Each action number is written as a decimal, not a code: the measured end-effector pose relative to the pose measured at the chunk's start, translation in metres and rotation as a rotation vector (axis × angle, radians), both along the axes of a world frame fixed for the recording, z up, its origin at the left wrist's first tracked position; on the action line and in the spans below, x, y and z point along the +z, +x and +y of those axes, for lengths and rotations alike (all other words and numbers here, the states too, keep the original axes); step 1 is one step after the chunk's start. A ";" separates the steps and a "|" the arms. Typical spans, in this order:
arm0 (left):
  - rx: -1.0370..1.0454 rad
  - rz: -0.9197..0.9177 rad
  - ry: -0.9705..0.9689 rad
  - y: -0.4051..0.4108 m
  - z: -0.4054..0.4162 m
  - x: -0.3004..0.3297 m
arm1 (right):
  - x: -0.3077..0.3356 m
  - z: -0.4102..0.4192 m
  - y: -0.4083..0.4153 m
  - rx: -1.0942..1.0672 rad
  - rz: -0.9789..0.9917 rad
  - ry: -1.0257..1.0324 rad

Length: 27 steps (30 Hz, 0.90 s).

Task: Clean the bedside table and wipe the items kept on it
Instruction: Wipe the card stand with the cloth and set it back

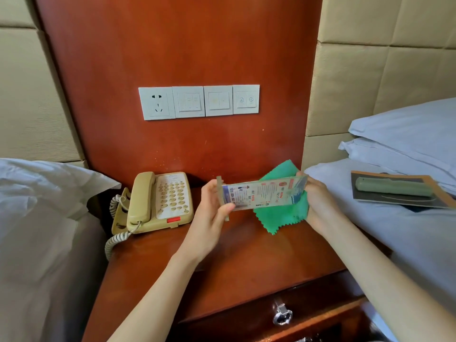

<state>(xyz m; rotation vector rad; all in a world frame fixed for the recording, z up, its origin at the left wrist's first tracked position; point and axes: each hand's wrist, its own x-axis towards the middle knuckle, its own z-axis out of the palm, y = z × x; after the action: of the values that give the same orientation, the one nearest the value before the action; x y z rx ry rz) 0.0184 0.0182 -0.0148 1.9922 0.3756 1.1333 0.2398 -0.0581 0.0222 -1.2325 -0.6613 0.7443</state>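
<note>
Over the near table (241,262) we held the printed card stand (261,195) up off the wood, left hand (212,208) gripping its left end, so our right hand (318,203), clutching the green cloth (278,218), could wipe its right end; farther left sat the telephone (158,201).

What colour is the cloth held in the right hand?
Green, with a zigzag-cut edge; the cloth shows clearly in the head view, behind the printed card.

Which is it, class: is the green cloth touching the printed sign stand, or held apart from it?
Touching. The head view shows the right hand pressing the green cloth against the far end of the sign stand, with no gap there.
</note>
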 end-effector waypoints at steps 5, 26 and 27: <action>0.089 0.045 0.254 -0.007 0.007 0.000 | 0.002 -0.008 -0.003 0.187 0.048 0.193; -0.287 -0.139 -0.802 -0.002 0.012 0.005 | 0.013 0.005 -0.017 -0.328 -0.600 0.007; -0.255 -0.083 -0.758 -0.001 0.011 0.004 | 0.014 0.005 -0.020 -0.347 -0.703 0.031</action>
<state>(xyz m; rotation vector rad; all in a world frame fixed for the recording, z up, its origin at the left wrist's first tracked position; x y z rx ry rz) 0.0173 0.0294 -0.0111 1.2776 0.4157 0.7516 0.2199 -0.0528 0.0367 -1.5357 -0.9843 -0.0088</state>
